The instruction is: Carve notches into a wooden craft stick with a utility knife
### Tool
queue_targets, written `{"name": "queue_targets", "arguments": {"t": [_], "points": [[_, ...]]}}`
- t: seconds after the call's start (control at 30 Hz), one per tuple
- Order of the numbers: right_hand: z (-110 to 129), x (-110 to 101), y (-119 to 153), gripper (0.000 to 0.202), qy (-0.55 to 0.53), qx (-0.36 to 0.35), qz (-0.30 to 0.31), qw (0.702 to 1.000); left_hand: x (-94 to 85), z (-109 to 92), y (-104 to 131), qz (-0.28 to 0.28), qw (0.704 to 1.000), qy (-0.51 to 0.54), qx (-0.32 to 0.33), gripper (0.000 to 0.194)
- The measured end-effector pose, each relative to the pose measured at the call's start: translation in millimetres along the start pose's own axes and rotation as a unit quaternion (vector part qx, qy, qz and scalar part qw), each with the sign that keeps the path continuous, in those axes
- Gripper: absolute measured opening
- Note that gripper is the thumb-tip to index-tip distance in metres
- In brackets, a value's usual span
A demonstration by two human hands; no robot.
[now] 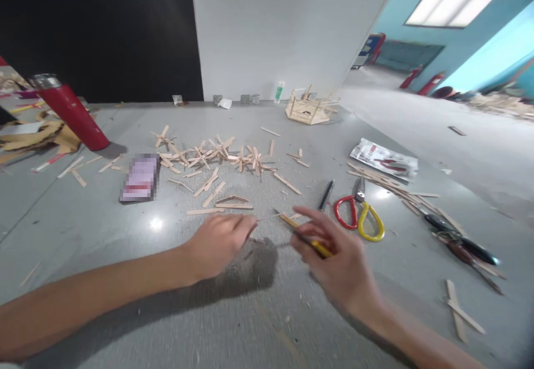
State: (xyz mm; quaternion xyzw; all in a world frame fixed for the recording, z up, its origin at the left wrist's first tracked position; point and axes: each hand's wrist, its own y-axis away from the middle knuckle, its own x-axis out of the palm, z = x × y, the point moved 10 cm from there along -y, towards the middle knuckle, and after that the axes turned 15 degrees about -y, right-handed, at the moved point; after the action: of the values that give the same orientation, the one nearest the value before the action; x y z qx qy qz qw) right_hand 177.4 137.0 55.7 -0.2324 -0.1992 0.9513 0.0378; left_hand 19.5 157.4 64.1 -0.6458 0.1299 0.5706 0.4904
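Observation:
My right hand (334, 255), slightly blurred, is closed around a yellow and black utility knife (288, 220). The blade points up and to the left. To its left, my left hand (223, 241) is pinched just above the table, thumb and fingertips together. A thin pale sliver shows near those fingertips, too small to make out. Cut pieces of flat wooden sticks (233, 206) lie just beyond my left hand. Right of the knife rest a black pen (326, 195) and scissors with one red and one yellow handle (359, 213).
Loose stick pieces (212, 152) are heaped mid-table. A phone (141, 178) and a tilted red bottle (73, 113) are at left. A wooden stick frame (308, 110) and glue stick (279, 92) stand at the back. Pliers (461, 241) and a printed packet (384, 159) lie right.

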Motion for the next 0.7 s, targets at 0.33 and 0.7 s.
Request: {"name": "queue_targets", "arguments": {"t": [0.33,0.7], "points": [[-5.1,2.1,16.3,0.030,-0.309,0.185,-0.028,0.932,-63.2,-47.5,8.3,-0.137,0.985,0.060,0.087,0.030],[2.8,-8.7,16.4,0.021,-0.278,0.143,-0.053,0.948,-54.0,-23.1,4.4,-0.066,0.965,0.237,-0.091,0.020]]}}
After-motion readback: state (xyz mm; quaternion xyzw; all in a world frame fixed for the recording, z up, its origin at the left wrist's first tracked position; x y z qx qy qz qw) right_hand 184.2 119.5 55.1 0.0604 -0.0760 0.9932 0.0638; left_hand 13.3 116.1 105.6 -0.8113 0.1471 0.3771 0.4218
